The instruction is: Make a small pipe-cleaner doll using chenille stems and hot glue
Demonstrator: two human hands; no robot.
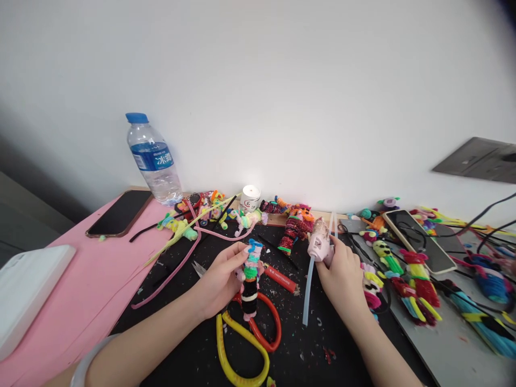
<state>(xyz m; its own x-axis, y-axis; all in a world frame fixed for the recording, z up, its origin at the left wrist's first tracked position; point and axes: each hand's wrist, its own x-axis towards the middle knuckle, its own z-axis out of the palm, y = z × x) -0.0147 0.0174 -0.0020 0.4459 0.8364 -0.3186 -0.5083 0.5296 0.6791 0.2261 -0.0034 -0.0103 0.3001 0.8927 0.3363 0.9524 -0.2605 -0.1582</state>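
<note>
My left hand (223,279) pinches a pipe-cleaner figure (250,279) upright between thumb and fingers. The figure is striped blue, pink, green and black. My right hand (341,274) is closed round a pale pink glue gun (319,242), and a translucent glue stick (308,293) pokes out of its back end toward me. Below the figure lie scissors with red handles (274,322) and a yellow loop handle (242,357); blade tips (198,269) show left of my left hand. Behind the figure rests a red strip with white digits (281,278).
A water bottle (155,161) and a dark phone (120,213) stand and lie at the left, near a white box (34,290). Pipe-cleaner figures line the wall by a small white cup (250,199). More figures and another phone (419,242) with cables are at right.
</note>
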